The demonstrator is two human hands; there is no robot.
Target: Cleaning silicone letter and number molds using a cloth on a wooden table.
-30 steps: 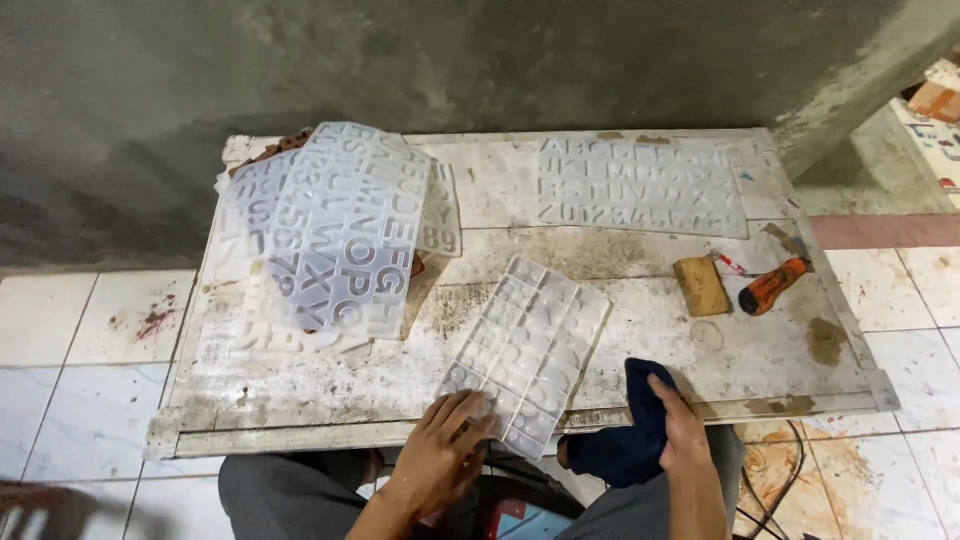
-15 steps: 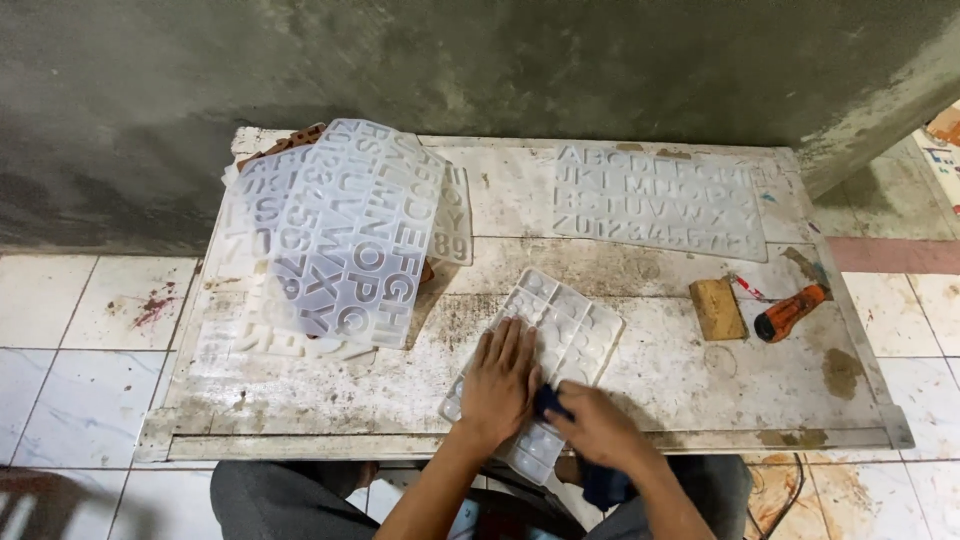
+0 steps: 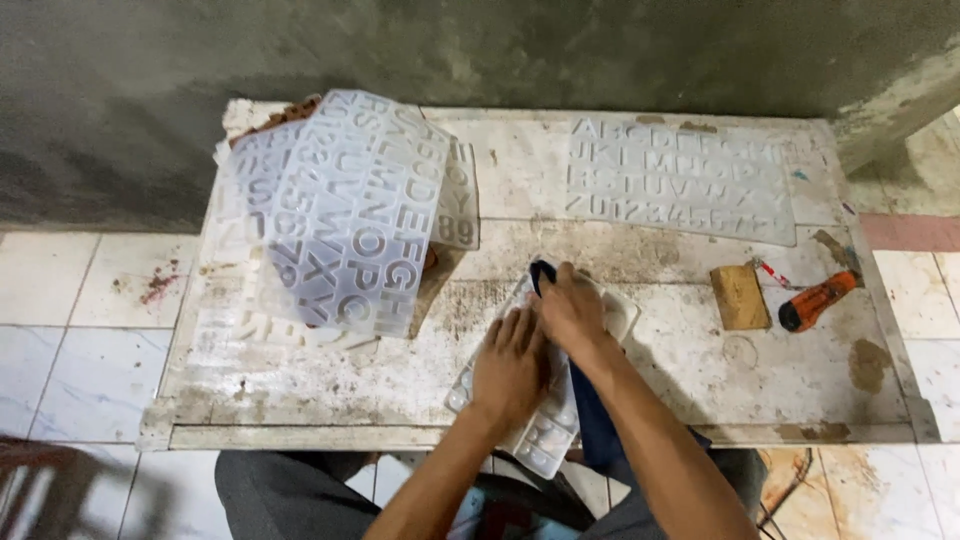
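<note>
Left hand (image 3: pixel 510 365) pressed flat, fingers spread, on translucent mould (image 3: pixel 540 440); right hand (image 3: pixel 572 308) clenched around dark blue cloth (image 3: pixel 592 425) atop it.

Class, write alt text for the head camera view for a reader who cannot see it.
A left hand presses a clear mould flat while the right hand wipes it with a dark cloth. More letter moulds lie on the stained white table.

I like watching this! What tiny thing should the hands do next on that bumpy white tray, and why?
Probably draw the right hand and its dark blue cloth back along the white mould. The left hand presses the mould flat, and the cloth sits at its far end, so the near part looks unwiped.
</note>
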